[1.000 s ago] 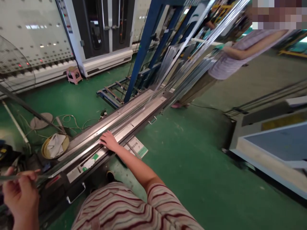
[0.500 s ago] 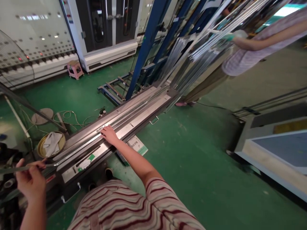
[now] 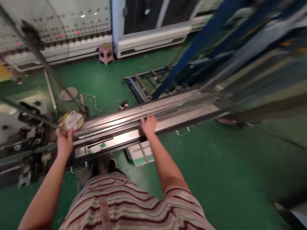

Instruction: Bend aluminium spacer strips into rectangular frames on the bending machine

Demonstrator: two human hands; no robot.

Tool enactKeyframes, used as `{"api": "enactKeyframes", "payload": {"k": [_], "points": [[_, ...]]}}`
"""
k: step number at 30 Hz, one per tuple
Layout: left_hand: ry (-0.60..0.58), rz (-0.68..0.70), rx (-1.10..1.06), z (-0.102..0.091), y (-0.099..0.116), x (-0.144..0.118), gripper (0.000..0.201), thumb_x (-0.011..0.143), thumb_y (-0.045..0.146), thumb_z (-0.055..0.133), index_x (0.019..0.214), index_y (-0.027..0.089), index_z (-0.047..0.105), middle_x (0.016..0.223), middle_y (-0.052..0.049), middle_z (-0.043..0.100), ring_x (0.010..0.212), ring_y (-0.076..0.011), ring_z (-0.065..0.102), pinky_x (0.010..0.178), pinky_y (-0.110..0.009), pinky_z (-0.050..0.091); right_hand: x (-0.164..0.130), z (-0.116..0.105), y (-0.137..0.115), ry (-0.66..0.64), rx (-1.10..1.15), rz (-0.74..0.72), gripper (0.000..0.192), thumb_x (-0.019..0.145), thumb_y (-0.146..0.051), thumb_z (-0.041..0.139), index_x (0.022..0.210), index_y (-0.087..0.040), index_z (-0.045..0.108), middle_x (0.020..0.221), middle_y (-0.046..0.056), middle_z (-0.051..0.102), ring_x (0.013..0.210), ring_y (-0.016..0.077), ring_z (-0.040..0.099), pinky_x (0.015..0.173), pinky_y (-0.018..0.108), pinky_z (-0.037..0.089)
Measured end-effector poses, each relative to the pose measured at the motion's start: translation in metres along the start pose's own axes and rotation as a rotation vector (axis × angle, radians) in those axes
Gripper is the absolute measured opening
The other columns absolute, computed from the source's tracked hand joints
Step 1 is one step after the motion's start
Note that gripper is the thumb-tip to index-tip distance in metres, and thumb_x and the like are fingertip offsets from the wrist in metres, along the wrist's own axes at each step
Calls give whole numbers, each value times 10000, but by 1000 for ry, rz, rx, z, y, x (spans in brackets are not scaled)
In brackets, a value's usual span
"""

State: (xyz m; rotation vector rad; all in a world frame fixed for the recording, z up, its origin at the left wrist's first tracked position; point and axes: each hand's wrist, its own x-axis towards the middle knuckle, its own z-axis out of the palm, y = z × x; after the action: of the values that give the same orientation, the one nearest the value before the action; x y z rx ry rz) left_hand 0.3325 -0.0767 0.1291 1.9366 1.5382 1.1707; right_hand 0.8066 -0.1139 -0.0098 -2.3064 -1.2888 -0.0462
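My left hand (image 3: 64, 140) is closed, thumb and fingers pinching a long thin grey strip (image 3: 28, 111) that slants away to the upper left. It sits over the left end of a long metal work bench (image 3: 129, 137) with a lengthwise channel. Farther right, my right hand (image 3: 149, 125) reaches over the bench, fingers bent down around a thin metal strip (image 3: 110, 128) lying along the channel. Its fingertips are partly hidden and blurred. A green-and-white scrap (image 3: 97, 148) lies on the near plate of the bench.
A yellow bowl with a white cloth (image 3: 73, 120) stands behind the bench's left end, beside machine parts (image 3: 35, 137). Under the near edge is a white-and-green box (image 3: 140, 153). Blue rack posts (image 3: 184, 51) rise behind; a pink stool (image 3: 106, 53) stands on the green floor.
The view has swung right and down, so the bench lies flatter across it. My right hand is farther right along the channel; my left hand still pinches the strip. The co-worker's upper body has left view.
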Motion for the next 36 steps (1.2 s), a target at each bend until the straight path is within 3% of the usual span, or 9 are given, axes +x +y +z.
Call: {"api": "enactKeyframes", "payload": {"k": [2,6,10,13,19,27,36], "points": [[-10,-31,-76,8,1,2,548,963,370,490,1409,142,268,937,-140,720,940,-253,731,903,-441,565,17,5,29,-13,-77,71,642,988,-453,363,1387,33,496,1479,326,419,1346,391,387,1100,570,287],[-10,-47,-170,27,-2,6,516,977,368,470,1418,165,292,951,-125,690,971,-248,722,927,-429,555,38,17,61,-57,-177,40,647,974,-478,359,1361,6,545,1427,281,512,1298,402,449,1078,588,321],[-20,-64,-216,32,-16,1,485,984,341,460,1418,187,307,952,-107,678,970,-237,720,936,-414,544,34,19,60,-52,-260,9,576,959,-432,356,1257,-25,634,1389,246,564,1294,377,463,1076,573,329],[3,-102,-191,16,-37,-4,453,985,333,451,1402,198,334,968,-105,684,978,-232,714,930,-399,539,21,23,40,-54,-291,-35,537,956,-401,327,1159,-58,688,1289,223,639,1264,353,486,1090,592,284],[98,-136,-135,-65,-97,-8,453,990,322,433,1406,185,317,919,-72,662,955,-210,715,939,-378,531,-29,45,-37,-62,-327,-195,568,941,-472,330,1029,-64,716,1106,217,707,1183,340,528,1108,576,243],[141,-142,-104,-185,-198,-9,441,995,322,418,1397,178,308,930,-81,653,940,-208,718,893,-360,540,-101,78,-183,-62,-434,-260,653,944,-506,333,907,4,740,878,251,704,950,340,609,1041,522,296],[224,-143,-10,-308,-296,-2,452,997,345,408,1388,138,313,895,-89,653,926,-223,724,906,-367,536,-179,108,-322,-110,-443,-363,685,979,-533,322,857,-4,740,836,231,709,879,315,625,1031,499,304]]}}
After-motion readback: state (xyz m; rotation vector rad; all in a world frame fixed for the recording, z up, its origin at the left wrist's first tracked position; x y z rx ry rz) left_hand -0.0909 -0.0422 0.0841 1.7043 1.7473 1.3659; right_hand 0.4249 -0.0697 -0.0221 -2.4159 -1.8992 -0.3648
